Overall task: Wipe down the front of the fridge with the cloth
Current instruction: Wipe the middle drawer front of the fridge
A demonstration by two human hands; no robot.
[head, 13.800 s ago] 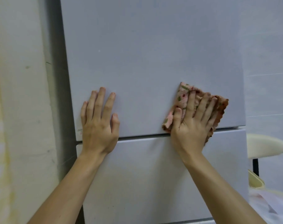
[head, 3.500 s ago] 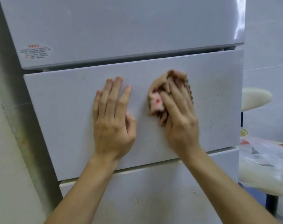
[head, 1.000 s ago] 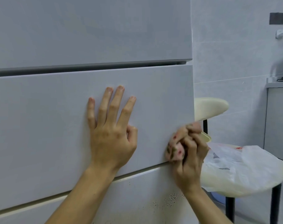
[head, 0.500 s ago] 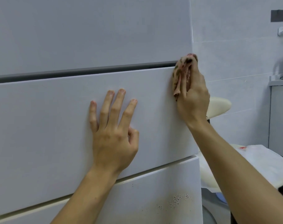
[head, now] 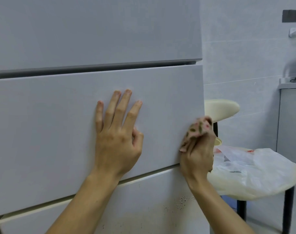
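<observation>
Pale grey fridge (head: pixel 59 132): fills the left and centre of the view; three front panels are visible, separated by two horizontal gaps. All positions below refer to its middle panel.
Middle panel: runs between the dark upper gap and the cream-edged lower gap; its right edge is vertical.
Left hand (head: pixel 118 137): flat on the middle panel, right of the panel centre; the four fingers are extended and slightly spread, pointing up; the thumb is tucked against the palm side. It holds nothing.
Right hand (head: pixel 197 156): at the right edge of the middle panel, near its lower corner; the fingers are curled closed around the cloth.
Cloth (head: pixel 198 128): bunched, pink with green and red pattern; it protrudes above the right hand and is pressed against the right edge of the middle panel.
Lower panel: directly below the middle panel; dark specks are scattered across its right portion.
Stool (head: pixel 220 108): cream seat, to the right of the middle panel, behind the right hand.
Plastic bag (head: pixel 255 168): translucent white, lies on a second cream seat to the right of the middle panel's lower corner.
Wall (head: pixel 245 56): pale tiles, to the right of the fridge.
</observation>
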